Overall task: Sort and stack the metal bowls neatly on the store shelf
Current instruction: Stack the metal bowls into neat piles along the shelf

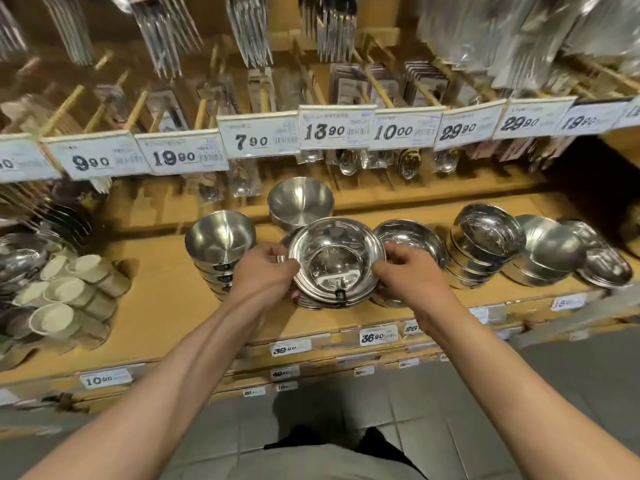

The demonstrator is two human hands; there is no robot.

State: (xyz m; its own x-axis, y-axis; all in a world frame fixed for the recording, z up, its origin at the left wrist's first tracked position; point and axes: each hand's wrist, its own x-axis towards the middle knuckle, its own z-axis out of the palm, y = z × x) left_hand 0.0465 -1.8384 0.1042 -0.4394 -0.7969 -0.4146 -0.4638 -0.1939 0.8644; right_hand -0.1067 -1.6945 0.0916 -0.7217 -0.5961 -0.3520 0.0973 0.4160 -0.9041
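A: Centre stack of metal bowls (335, 263): shiny, wide-rimmed, nested, tilted toward the camera, a dark label at the front rim. It sits on the wooden shelf (166, 299).

B: Neighbours?

A: Left stack (220, 245) is brushed, deep, upright. A single deep bowl (300, 201) stands behind the centre. Just right, a low stack (414, 239); then a tall stack (486, 242) with its top bowl tipped; the far-right bowls (568, 252) lean in a loose heap.

We can't read the small print on the white price tags (337, 132) w/ big black numerals, too blurred. Hanging packaged steel cutlery (166, 32) is cut off at top edge. Left-edge dark plate stack (20, 265) partly out of frame.
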